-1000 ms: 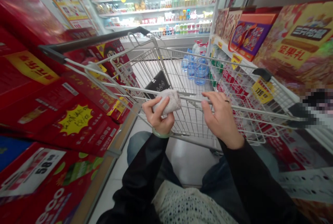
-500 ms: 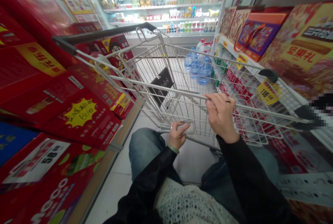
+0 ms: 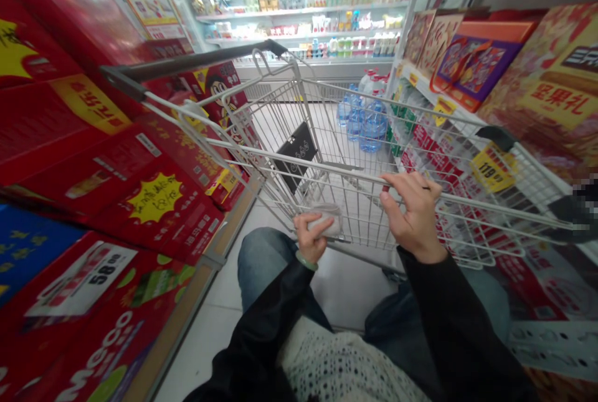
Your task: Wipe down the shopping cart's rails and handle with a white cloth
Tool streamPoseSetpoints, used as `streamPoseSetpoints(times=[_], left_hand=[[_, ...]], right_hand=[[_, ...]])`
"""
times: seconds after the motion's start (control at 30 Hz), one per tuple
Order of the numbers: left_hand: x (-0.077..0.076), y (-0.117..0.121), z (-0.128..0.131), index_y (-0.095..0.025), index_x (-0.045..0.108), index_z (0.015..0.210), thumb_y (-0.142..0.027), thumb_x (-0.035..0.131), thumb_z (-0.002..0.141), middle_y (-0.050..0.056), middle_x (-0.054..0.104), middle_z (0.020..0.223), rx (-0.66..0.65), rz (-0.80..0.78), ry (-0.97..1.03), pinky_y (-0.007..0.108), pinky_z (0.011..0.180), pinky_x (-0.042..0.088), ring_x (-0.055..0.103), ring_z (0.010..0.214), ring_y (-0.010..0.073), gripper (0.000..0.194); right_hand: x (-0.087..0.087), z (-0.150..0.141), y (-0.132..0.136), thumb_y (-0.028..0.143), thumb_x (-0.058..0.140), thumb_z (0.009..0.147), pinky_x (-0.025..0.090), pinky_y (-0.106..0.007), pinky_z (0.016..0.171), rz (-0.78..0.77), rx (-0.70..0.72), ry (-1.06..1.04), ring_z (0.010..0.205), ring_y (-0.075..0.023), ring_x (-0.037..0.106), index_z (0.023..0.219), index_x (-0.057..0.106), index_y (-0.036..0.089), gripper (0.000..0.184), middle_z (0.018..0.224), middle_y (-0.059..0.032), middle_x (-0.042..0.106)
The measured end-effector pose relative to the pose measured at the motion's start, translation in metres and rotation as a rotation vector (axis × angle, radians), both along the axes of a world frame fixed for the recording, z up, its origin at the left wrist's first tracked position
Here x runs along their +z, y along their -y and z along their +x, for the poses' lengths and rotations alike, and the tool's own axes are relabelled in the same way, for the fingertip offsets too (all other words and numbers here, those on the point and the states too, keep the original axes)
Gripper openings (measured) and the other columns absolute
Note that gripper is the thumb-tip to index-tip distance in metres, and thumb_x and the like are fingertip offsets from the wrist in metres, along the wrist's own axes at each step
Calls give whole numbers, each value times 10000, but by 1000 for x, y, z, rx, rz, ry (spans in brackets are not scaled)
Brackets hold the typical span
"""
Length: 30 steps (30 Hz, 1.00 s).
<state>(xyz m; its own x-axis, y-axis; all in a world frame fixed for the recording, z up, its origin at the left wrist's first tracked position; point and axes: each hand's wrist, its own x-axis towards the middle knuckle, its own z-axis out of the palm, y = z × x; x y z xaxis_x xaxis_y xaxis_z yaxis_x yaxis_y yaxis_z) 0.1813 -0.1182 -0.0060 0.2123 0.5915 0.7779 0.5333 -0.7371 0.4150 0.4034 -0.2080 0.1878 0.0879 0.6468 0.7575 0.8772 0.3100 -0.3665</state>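
Note:
A wire shopping cart stands across the aisle in front of my knees, its dark handle at the left. My right hand is closed over the top side rail, thumb on the near side. Lower down, against the wire side, my left hand presses on a small white cloth, fingers bent over part of it. A dark plate hangs on the wires inside the cart's left end. No goods are visible in the basket.
Red gift boxes are stacked close on the left. On the right, a shelf holds boxed snacks above rows of packed bottles. Water jugs stand on the floor beyond the cart, before a lit refrigerated shelf.
My left hand has shifted slightly left and up with the cloth, which shows more of its surface. My right hand stays on the rail. The view has turned a little to the left.

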Motion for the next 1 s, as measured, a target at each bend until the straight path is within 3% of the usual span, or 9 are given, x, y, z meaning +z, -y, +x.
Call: streamPoseSetpoints(times=[0.1, 0.2, 0.27, 0.43, 0.53, 0.6, 0.8, 0.9, 1.0], left_hand=[[-52, 25, 5, -264, 853, 1020, 21, 536, 584, 80, 636, 983, -146, -90, -145, 400, 849, 542, 605, 952, 233, 610], [-51, 37, 2, -271, 852, 1028, 32, 531, 596, 72, 643, 970, -199, -81, -176, 364, 808, 541, 604, 909, 213, 618], [-18, 34, -7, -278, 827, 1146, 21, 542, 668, 90, 650, 1097, -171, -21, -140, 410, 882, 546, 609, 1012, 238, 632], [113, -8, -41, -290, 749, 1269, -89, 646, 780, 92, 567, 1305, 199, 449, 207, 490, 1034, 521, 568, 1208, 282, 538], [136, -35, -52, -247, 736, 1244, -153, 645, 776, 94, 548, 1257, 348, 532, 304, 475, 1003, 529, 584, 1151, 268, 486], [110, -38, -52, -233, 753, 1197, -167, 652, 747, 94, 547, 1218, 352, 471, 264, 468, 975, 528, 583, 1117, 270, 466], [-24, 11, -25, -265, 827, 1128, -54, 601, 625, 97, 631, 1053, 71, -9, -203, 421, 870, 517, 577, 966, 263, 590], [-50, 29, -16, -286, 837, 1086, -21, 575, 562, 68, 647, 976, -7, -60, -238, 355, 791, 528, 588, 891, 229, 643], [-45, 30, -21, -246, 818, 1151, -30, 558, 609, 79, 653, 1009, 47, -88, -165, 395, 855, 555, 617, 953, 244, 638]], right_hand=[[0, 2, 0, 367, 502, 1011, 317, -447, 969, 2, 17, 19, 1012, -254, 635, 1180, 677, 252, 269, 1011, -29, 736], [-1, 3, 1, 353, 510, 1003, 317, -442, 966, 0, 19, 35, 1019, -252, 637, 1190, 674, 253, 268, 1027, -27, 743], [-1, 3, 2, 339, 510, 1000, 319, -440, 962, 12, 18, 42, 1011, -250, 639, 1186, 674, 250, 263, 1032, -31, 748], [-1, 4, 7, 353, 494, 994, 315, -456, 973, 13, 32, 45, 1007, -264, 642, 1190, 672, 256, 282, 1032, -42, 747], [-2, 7, 7, 367, 497, 984, 313, -462, 969, 8, 55, 45, 1022, -274, 639, 1209, 666, 257, 302, 1044, -48, 743], [-2, 8, 5, 379, 502, 967, 308, -470, 972, -2, 60, 51, 1037, -285, 635, 1220, 662, 260, 322, 1037, -50, 737], [-3, 16, -11, 389, 504, 924, 295, -470, 981, -16, 82, 72, 1061, -292, 626, 1236, 654, 255, 371, 1033, -45, 718], [-3, 26, -22, 381, 538, 887, 302, -461, 980, -2, 115, 82, 1068, -288, 629, 1221, 655, 249, 378, 1017, -40, 714], [-1, 41, -34, 398, 568, 853, 310, -453, 973, 23, 145, 69, 1035, -278, 635, 1182, 673, 239, 380, 983, -36, 716]])
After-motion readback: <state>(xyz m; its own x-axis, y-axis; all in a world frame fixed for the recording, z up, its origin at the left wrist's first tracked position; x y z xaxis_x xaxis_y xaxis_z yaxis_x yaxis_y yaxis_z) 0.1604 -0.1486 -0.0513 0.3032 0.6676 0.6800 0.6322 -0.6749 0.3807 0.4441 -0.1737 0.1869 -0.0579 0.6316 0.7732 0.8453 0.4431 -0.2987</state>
